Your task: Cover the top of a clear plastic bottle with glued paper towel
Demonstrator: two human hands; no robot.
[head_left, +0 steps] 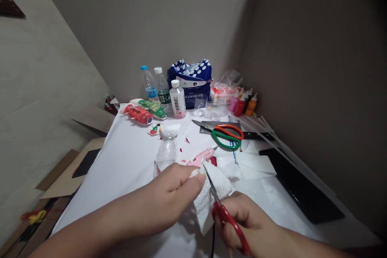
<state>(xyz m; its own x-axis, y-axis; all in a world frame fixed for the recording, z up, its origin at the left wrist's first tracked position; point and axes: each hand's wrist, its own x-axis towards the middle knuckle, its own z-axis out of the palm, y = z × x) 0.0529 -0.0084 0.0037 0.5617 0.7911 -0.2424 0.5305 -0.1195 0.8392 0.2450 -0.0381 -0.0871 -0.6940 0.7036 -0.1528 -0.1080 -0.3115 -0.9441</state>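
Indoor craft corner, home or studio unclear: white-covered table [99, 177] by grey walls [145, 16], paint bottles [240, 107] right of centre, pink glue gun [200, 157] mid-frame, painted fish [137, 114] centre-left, cardboard [71, 169] lower left.

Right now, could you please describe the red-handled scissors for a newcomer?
Above the near part of the white-covered table, the right hand holds the scissors against a textured white sheet pinched by the left hand. Beyond lies a larger pair with orange and green handles; this pair's are red.
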